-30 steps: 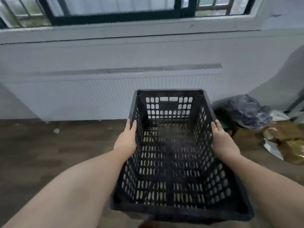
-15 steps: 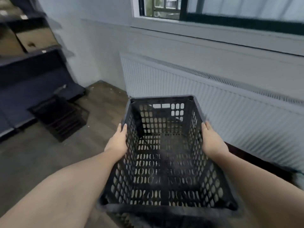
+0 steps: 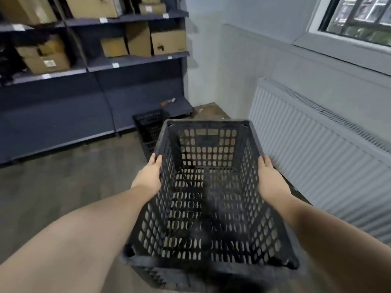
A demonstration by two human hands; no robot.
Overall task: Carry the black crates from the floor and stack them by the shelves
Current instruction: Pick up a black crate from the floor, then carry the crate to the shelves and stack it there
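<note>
I carry an empty black perforated crate [image 3: 208, 149] in front of me, above the floor. My left hand [image 3: 149, 175] presses flat against its left wall with the fingers straight. Pressed the same way against the right wall is my right hand [image 3: 269, 179]. Another black crate [image 3: 149, 127] stands on the floor just beyond, partly hidden behind the carried one, at the foot of the dark blue shelves [image 3: 135, 60].
Cardboard boxes [image 3: 168, 42] fill the upper shelves. A white radiator [image 3: 317, 157] runs along the right wall under a window [image 3: 359, 17]. Brown wood floor [image 3: 63, 176] stretches to the left in front of the shelves.
The view has swung left from the radiator wall to the shelves. The floor crate is now closer and straight ahead. Both hands keep the same hold on the carried crate.
</note>
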